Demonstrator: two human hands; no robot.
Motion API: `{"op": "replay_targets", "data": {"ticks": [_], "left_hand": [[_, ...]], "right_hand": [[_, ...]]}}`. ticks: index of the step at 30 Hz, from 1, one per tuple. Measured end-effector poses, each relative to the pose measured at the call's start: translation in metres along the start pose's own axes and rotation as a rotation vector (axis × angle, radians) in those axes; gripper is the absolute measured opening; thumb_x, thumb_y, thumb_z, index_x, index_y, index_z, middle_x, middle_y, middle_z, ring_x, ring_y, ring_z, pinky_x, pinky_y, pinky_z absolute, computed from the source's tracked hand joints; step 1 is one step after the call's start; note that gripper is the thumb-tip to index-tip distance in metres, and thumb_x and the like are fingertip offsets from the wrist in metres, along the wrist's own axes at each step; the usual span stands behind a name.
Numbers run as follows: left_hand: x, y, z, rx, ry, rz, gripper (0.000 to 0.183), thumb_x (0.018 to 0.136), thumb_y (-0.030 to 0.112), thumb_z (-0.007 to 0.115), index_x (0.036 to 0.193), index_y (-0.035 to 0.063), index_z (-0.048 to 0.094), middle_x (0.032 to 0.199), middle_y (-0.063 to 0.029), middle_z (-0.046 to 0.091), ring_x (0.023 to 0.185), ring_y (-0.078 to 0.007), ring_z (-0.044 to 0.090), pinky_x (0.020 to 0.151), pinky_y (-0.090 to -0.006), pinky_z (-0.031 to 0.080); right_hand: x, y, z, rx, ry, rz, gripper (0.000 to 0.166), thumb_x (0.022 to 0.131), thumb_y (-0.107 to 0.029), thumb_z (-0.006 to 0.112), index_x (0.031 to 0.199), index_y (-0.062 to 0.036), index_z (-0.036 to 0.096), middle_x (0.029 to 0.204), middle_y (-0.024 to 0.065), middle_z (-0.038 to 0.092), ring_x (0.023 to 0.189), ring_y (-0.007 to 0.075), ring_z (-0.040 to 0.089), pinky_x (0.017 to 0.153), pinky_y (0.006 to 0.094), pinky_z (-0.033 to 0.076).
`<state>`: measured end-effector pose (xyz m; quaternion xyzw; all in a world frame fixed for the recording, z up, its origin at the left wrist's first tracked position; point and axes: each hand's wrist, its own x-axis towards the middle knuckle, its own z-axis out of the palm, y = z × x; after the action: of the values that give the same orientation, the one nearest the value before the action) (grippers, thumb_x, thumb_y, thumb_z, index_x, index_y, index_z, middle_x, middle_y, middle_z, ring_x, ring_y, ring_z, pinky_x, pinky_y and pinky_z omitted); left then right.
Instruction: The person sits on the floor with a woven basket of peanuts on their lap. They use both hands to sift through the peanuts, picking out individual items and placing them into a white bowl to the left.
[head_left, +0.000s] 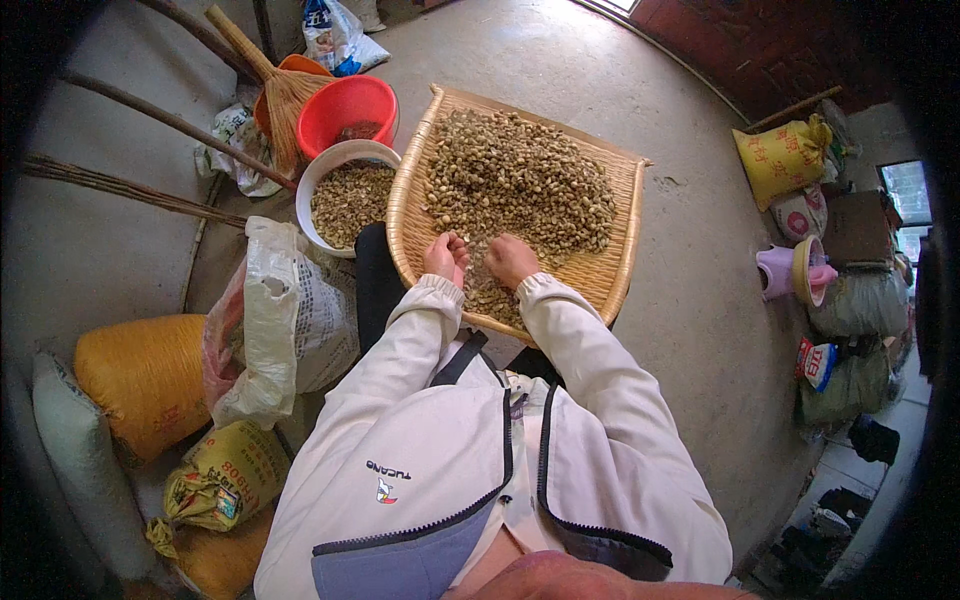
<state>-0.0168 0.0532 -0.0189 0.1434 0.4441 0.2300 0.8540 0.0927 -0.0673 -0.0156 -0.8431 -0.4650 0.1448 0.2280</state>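
Note:
A wide woven winnowing basket (630, 225) rests across my lap, its flat lip facing away from me. A large heap of small brown, nut-like or seed-like pieces (525, 176) covers its far part. Nearer my body lies a thinner patch of flatter fragments (495, 300). My left hand (448, 256) hovers over the near side, palm turned inward and fingers curled. Just right of it is my right hand (512, 259), back upward, its bent fingertips hidden among or above the pieces. Whether either hand pinches a piece is too small to make out.
Left of the basket stands a white bucket (304, 199) holding similar fragments, with a red bucket (349, 105) behind it. A straw broom (289, 112) and wooden poles (172, 124) lean there. An open woven sack (274, 322) sits by my left side. More sacks (784, 161) line the right.

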Motion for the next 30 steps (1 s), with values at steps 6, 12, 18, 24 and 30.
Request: {"op": "replay_targets", "data": {"ticks": [6, 12, 18, 24, 30], "left_hand": [[0.003, -0.01, -0.003, 0.056, 0.053, -0.064, 0.017, 0.093, 0.019, 0.048, 0.083, 0.0076, 0.056, 0.066, -0.0023, 0.056, 0.052, -0.0122, 0.049, 0.047, -0.0262, 0.043], [0.015, -0.025, -0.016, 0.076, -0.094, -0.239, 0.024, 0.096, 0.024, 0.043, 0.087, 0.0048, 0.056, 0.072, -0.0062, 0.057, 0.062, -0.0169, 0.054, 0.054, -0.0282, 0.048], [0.014, -0.013, -0.015, -0.076, 0.003, -0.118, 0.025, 0.098, 0.026, 0.042, 0.085, 0.0073, 0.053, 0.071, -0.0036, 0.054, 0.059, -0.0135, 0.05, 0.05, -0.0256, 0.042], [0.001, 0.006, -0.005, -0.07, -0.005, -0.042, 0.023, 0.096, 0.025, 0.044, 0.083, 0.0085, 0.053, 0.071, -0.0027, 0.054, 0.06, -0.0124, 0.051, 0.05, -0.0253, 0.044], [-0.003, 0.007, -0.002, -0.038, 0.018, -0.046, 0.021, 0.094, 0.025, 0.047, 0.083, 0.0091, 0.054, 0.071, -0.0019, 0.055, 0.06, -0.012, 0.052, 0.051, -0.0251, 0.045]], "right_hand": [[-0.009, -0.008, -0.032, 0.372, 0.021, 0.269, 0.018, 0.077, -0.023, 0.065, 0.081, -0.0049, 0.068, 0.072, 0.0135, 0.063, 0.065, 0.0238, 0.061, 0.062, 0.0362, 0.048], [-0.015, -0.019, -0.03, 0.513, -0.018, -0.046, 0.025, 0.084, -0.024, 0.062, 0.091, -0.0017, 0.069, 0.073, 0.0084, 0.067, 0.063, 0.0139, 0.061, 0.058, 0.0305, 0.048], [0.011, -0.001, -0.019, 0.324, 0.057, 0.223, 0.02, 0.083, -0.02, 0.062, 0.09, -0.0029, 0.07, 0.077, 0.015, 0.068, 0.065, 0.0238, 0.065, 0.063, 0.0345, 0.051], [0.018, 0.006, 0.018, 0.043, 0.088, 0.141, 0.012, 0.082, -0.016, 0.06, 0.085, -0.0048, 0.062, 0.086, 0.0157, 0.059, 0.081, 0.0369, 0.059, 0.071, 0.0451, 0.048], [0.011, 0.012, 0.009, 0.196, 0.094, 0.17, 0.018, 0.079, -0.018, 0.061, 0.087, -0.0029, 0.064, 0.075, 0.015, 0.063, 0.071, 0.029, 0.063, 0.066, 0.0371, 0.051]]}}
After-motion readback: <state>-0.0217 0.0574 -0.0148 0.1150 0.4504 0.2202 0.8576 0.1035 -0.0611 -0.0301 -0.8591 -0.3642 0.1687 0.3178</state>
